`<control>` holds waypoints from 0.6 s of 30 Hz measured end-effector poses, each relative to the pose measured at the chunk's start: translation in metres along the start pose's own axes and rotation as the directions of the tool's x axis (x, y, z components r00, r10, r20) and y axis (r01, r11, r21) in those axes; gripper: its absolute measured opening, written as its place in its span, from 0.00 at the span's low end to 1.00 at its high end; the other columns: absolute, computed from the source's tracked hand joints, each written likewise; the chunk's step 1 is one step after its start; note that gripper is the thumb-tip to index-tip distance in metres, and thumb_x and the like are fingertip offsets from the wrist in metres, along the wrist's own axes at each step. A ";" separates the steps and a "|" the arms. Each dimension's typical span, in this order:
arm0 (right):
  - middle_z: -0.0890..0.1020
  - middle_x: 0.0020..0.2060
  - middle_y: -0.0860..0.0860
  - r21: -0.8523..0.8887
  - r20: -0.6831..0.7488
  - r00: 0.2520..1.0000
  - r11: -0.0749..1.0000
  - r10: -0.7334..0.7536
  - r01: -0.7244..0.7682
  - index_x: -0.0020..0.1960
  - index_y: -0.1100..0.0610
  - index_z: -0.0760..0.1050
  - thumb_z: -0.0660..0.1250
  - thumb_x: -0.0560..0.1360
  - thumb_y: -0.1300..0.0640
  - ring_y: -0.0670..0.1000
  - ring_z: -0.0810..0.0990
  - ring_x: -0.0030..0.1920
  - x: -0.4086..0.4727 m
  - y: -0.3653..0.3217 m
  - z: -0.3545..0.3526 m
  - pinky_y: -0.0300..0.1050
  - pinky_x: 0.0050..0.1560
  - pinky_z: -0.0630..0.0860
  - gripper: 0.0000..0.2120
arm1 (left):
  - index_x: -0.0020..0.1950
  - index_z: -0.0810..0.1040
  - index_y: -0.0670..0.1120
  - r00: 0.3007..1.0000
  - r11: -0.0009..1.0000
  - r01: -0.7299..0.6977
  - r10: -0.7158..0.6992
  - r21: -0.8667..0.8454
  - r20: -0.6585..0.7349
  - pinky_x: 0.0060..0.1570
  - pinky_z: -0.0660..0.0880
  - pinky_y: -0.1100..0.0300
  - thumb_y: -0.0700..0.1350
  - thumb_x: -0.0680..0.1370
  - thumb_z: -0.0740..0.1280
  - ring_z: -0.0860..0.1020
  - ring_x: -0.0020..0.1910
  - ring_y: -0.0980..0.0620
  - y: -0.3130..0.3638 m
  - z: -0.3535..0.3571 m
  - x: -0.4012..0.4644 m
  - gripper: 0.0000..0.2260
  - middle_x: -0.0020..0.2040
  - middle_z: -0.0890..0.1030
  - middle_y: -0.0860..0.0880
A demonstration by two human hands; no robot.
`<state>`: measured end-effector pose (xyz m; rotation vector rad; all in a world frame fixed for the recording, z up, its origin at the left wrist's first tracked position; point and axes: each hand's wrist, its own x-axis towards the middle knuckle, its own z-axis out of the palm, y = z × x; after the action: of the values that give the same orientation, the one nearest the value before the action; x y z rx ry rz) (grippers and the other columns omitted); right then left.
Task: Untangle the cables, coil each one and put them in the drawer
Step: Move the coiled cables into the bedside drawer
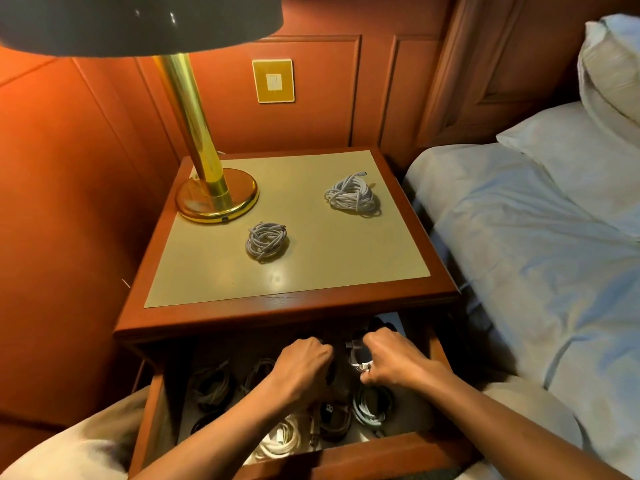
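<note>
Cables: two grey coils [266, 240] [352, 195] lying apart on nightstand [287, 271] near lamp [216, 199]; more coils sitting in open drawer [363, 455]. Left hand [304, 362] curling inside drawer, contents hidden. Right hand [391, 362] pinching white cable [362, 366] over drawer. Bed [536, 237] lying alongside.

Two grey coiled cables are lying on the nightstand top [346, 258]: the larger coil [352, 195] near the right edge toward the back, the smaller coil [266, 240] at centre. The drawer [363, 453] is standing open below the front edge, holding further coils: dark ones [211, 384] at left, a white one [282, 441] at front, a pale one [370, 405] at right.
</note>
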<state>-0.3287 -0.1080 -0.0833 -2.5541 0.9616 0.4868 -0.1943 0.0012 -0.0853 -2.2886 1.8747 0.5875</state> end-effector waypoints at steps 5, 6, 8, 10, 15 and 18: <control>0.73 0.39 0.49 0.016 0.081 0.996 0.999 0.045 -0.046 0.37 0.51 0.64 0.72 0.73 0.54 0.51 0.76 0.41 0.016 -0.002 0.006 0.45 0.37 0.71 0.16 | 0.52 0.74 0.46 0.996 0.991 0.055 -0.045 -0.125 0.081 0.42 0.70 0.53 0.49 0.76 0.67 0.78 0.54 0.39 -0.004 0.009 0.015 0.10 0.56 0.79 0.43; 0.73 0.37 0.49 0.029 0.117 0.991 0.997 0.063 -0.067 0.37 0.52 0.65 0.70 0.74 0.55 0.51 0.75 0.39 0.020 -0.002 0.007 0.44 0.35 0.69 0.15 | 0.59 0.74 0.47 0.993 0.987 0.075 -0.061 -0.144 0.100 0.44 0.71 0.53 0.50 0.77 0.67 0.78 0.56 0.40 -0.005 0.013 0.019 0.13 0.59 0.79 0.43; 0.74 0.36 0.52 0.029 0.176 0.981 0.996 0.082 -0.089 0.38 0.58 0.71 0.66 0.75 0.59 0.53 0.75 0.39 0.025 -0.002 0.008 0.44 0.33 0.68 0.08 | 0.68 0.70 0.49 0.988 0.981 0.102 -0.080 -0.167 0.130 0.51 0.73 0.52 0.51 0.78 0.65 0.76 0.61 0.39 -0.008 0.023 0.025 0.19 0.65 0.76 0.44; 0.76 0.41 0.55 0.043 0.226 0.967 0.991 0.116 -0.129 0.47 0.62 0.78 0.63 0.76 0.60 0.55 0.76 0.43 0.032 0.000 0.010 0.46 0.39 0.69 0.07 | 0.73 0.65 0.51 0.987 0.977 0.106 -0.080 -0.186 0.139 0.57 0.73 0.52 0.52 0.78 0.64 0.74 0.65 0.40 -0.012 0.033 0.032 0.24 0.70 0.73 0.44; 0.81 0.55 0.58 0.143 0.284 0.946 0.968 0.159 -0.206 0.58 0.59 0.78 0.60 0.80 0.48 0.55 0.78 0.52 0.048 0.003 0.026 0.42 0.46 0.69 0.16 | 0.79 0.58 0.51 0.977 0.971 0.112 -0.069 -0.211 0.201 0.67 0.70 0.53 0.54 0.78 0.65 0.68 0.72 0.43 -0.020 0.053 0.044 0.31 0.76 0.66 0.43; 0.77 0.45 0.56 0.114 0.334 0.916 0.955 0.224 -0.275 0.47 0.60 0.75 0.57 0.82 0.52 0.51 0.74 0.41 0.058 0.006 0.036 0.38 0.39 0.68 0.14 | 0.79 0.57 0.51 0.977 0.974 0.118 -0.079 -0.195 0.198 0.70 0.67 0.53 0.55 0.77 0.66 0.66 0.74 0.44 -0.023 0.059 0.049 0.33 0.77 0.64 0.44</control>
<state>-0.2988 -0.1281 -0.1409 -2.1343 1.1581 0.8300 -0.1769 -0.0191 -0.1609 -2.3346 1.6719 0.9892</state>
